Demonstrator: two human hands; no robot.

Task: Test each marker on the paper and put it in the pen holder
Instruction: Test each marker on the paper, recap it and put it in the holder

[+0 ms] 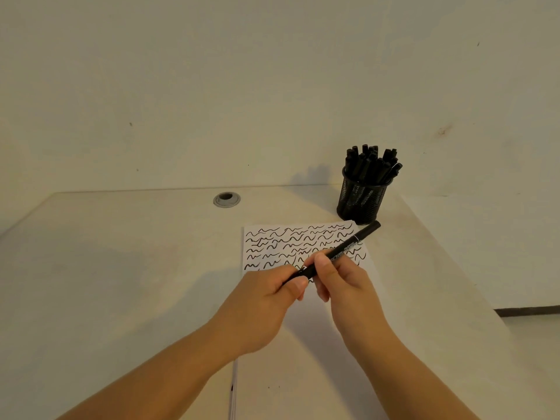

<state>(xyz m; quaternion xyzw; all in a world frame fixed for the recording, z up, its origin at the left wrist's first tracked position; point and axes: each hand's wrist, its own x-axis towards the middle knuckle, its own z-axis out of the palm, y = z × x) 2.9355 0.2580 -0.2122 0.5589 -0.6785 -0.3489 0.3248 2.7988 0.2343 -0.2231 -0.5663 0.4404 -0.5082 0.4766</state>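
Both hands hold one slim black marker (342, 253) above a white paper sheet (272, 344) filled with black squiggles: left hand (266, 298) pinches its near end, right hand (339, 277) grips the barrel. A black mesh pen holder (362, 201) behind is crowded with markers, suggesting late progress.

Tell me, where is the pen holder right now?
In the head view the pen holder stands at the desk's far right, by the wall, just beyond the paper's top right corner, packed with black markers.
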